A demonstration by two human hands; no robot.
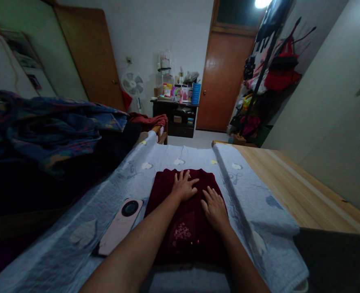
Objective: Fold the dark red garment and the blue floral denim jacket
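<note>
A dark red garment [182, 215], folded into a neat rectangle with a pink floral design near its front, lies on a pale blue sheet [241, 195]. My left hand [184, 186] rests on its upper middle, fingers spread. Flat on the right side of the same garment is my right hand [214, 206], its fingers stretched out. Neither hand grips anything. To the left of the garment lies a pink phone [118, 230] with a round dark camera, partly behind my left forearm.
Patterned blue clothing [51, 122] is heaped on the left. A bare wooden board [283, 179] runs along the right. Farther back stand a white fan [133, 83], a dark cabinet [173, 129] with goods on it, a brown door [224, 77] and hanging bags [282, 77].
</note>
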